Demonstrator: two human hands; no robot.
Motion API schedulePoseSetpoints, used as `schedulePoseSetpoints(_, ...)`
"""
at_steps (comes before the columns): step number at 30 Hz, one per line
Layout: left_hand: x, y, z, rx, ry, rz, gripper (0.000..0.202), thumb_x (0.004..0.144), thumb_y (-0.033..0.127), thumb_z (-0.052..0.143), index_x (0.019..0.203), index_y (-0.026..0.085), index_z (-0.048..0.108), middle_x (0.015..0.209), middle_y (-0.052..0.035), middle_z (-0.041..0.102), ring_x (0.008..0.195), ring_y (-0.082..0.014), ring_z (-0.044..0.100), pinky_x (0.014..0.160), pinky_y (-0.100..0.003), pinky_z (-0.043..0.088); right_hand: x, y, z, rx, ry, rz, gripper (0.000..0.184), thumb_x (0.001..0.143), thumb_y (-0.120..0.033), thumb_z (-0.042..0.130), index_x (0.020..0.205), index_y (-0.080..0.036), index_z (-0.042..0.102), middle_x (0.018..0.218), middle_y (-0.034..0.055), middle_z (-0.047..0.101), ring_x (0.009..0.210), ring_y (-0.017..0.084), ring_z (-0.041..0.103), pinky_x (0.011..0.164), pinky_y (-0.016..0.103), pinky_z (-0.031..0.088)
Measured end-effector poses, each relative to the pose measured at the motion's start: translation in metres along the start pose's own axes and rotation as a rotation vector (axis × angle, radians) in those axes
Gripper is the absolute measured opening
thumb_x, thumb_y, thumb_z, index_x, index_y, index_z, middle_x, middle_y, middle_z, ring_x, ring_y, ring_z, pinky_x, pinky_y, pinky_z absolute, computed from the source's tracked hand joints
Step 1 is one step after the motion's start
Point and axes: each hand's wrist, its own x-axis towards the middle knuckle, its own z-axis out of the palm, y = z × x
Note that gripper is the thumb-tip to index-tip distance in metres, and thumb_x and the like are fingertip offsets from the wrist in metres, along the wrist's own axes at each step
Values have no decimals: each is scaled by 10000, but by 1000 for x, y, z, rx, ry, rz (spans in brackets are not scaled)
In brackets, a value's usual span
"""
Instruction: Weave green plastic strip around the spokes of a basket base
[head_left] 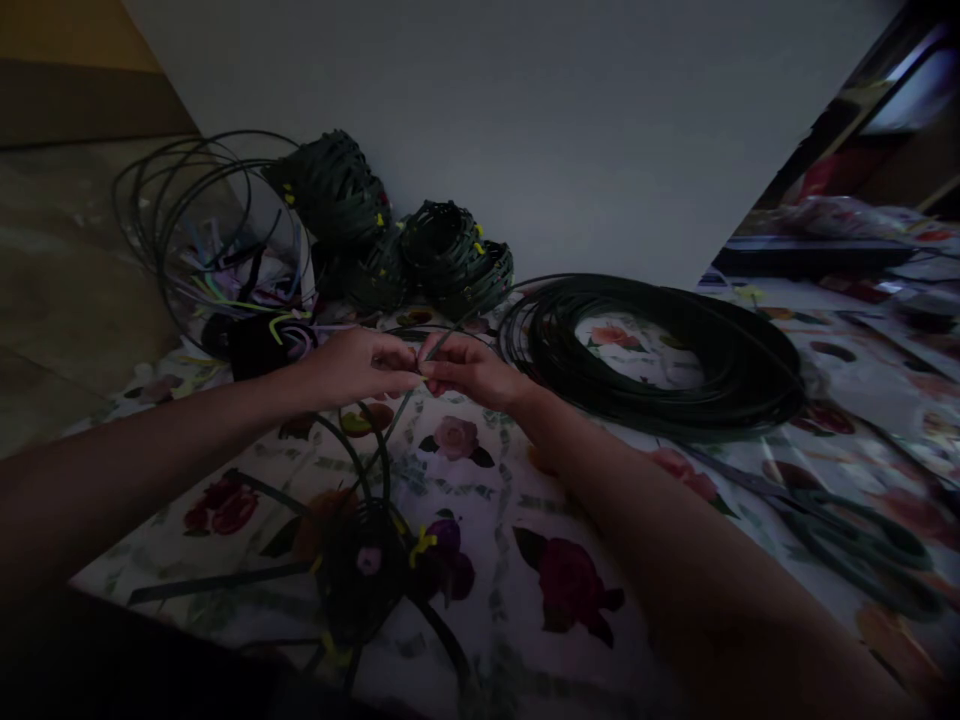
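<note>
My left hand (349,368) and my right hand (476,372) meet above the middle of the table, fingers closed in pinches. Between them runs a thin dark green strip (399,412), its far end slanting up and right past my right fingers. A tiny yellow bit (425,378), perhaps a tie, shows at the fingertips. In front of me lies a small, partly woven dark green basket (364,590). Loose strips spread from it and yellow ties (423,544) are fastened at its sides. Dim light hides finer detail at the fingers.
A large coil of dark strip (757,345) lies right of my hands, with green-handled scissors (847,530) nearer me. Several woven baskets (442,240) are piled against the pale wall. Looped strips and a dark container (259,345) stand left. A flowered cloth (495,600) covers the table.
</note>
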Motion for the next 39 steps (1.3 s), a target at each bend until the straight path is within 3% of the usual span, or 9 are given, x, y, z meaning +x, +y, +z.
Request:
schedulePoseSetpoints(3, 0, 4, -3, 117, 56, 20, 208, 706, 388, 741, 786, 198, 712, 739, -21, 712, 714, -193, 657, 606, -226, 426, 0, 1, 1, 17, 24, 7, 243, 760, -347, 780, 846, -176, 630, 686, -36, 591, 623, 81, 566, 596, 202, 479)
schedulePoseSetpoints(6, 2, 10, -4, 200, 17, -25, 182, 728, 378, 706, 696, 200, 731, 606, -14, 680, 612, -181, 634, 553, -229, 382, 0, 2, 0, 13, 48, 10, 261, 742, -355, 791, 844, -177, 630, 701, -34, 596, 629, 83, 568, 598, 204, 481)
schedulePoseSetpoints(11, 5, 14, -2, 249, -24, -42, 214, 734, 386, 694, 644, 195, 726, 558, -16, 673, 555, -175, 617, 518, -233, 368, 1, 3, -1, 15, 26, -8, 257, 761, -351, 781, 845, -171, 617, 680, -38, 595, 618, 80, 564, 601, 200, 480)
schedulePoseSetpoints(16, 9, 6, 3, 46, -157, -76, 299, 777, 396, 668, 557, 194, 654, 518, -20, 652, 511, -171, 623, 519, -234, 438, 1, 3, -1, 1, 1, -24, 243, 770, -341, 773, 840, -165, 621, 696, -34, 602, 610, 74, 558, 603, 200, 483)
schedulePoseSetpoints(28, 9, 5, 7, -350, -131, -228, 235, 741, 347, 758, 617, 160, 686, 542, -38, 646, 492, -134, 598, 488, -206, 469, -1, -2, 2, 89, 34, -1, 260, 728, -316, 807, 809, -165, 612, 652, -47, 586, 565, 63, 535, 557, 181, 462)
schedulePoseSetpoints(33, 8, -4, 4, -724, -259, -392, 250, 730, 343, 795, 794, 140, 665, 671, -78, 698, 582, -180, 664, 579, -286, 539, -2, -6, 3, 139, 27, 51, 229, 741, -289, 792, 845, -170, 626, 646, -48, 587, 570, 66, 542, 577, 185, 470)
schedulePoseSetpoints(39, 4, -16, 5, -898, -340, -398, 294, 791, 264, 757, 1034, 153, 633, 796, -79, 731, 744, -213, 721, 715, -322, 560, -2, -9, -2, 127, -12, 32, 231, 745, -306, 806, 835, -159, 652, 679, -42, 603, 574, 58, 546, 566, 174, 459)
